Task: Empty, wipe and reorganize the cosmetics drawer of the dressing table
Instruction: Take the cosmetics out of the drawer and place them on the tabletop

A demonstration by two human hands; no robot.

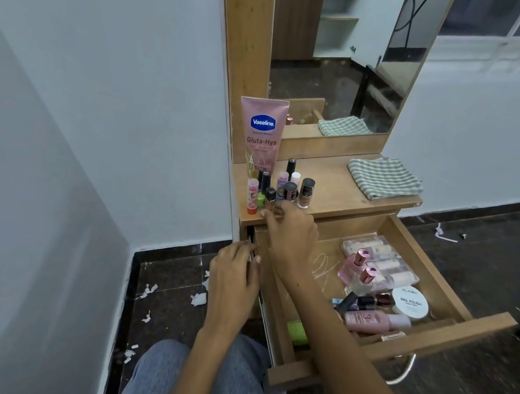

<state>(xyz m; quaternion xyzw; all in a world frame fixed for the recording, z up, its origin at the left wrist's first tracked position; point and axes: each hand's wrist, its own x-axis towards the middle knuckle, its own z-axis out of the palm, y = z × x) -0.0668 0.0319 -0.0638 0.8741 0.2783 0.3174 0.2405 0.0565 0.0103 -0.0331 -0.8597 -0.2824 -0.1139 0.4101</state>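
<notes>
The drawer is standing pulled out from the table, still partly full: 2 pink perfume bottles, a clear case of vials, a white jar reading "NAIL POLISH" and a pink bottle are lying along its right side and near its front. The right hand is reaching over the table's front edge, fingers curled at the cluster of small bottles and lip balms; whether it is gripping 1 of them, I cannot tell. The left hand is resting against the drawer's left side, fingers loosely bent, apparently holding nothing. Emptying is likely the step in hand; setting each piece upright and close to the cluster should be keeping the table's right side free. Behind stands a pink tube marked "Vaseline Gluta-Hya". A folded striped cloth is waiting for wiping.
</notes>
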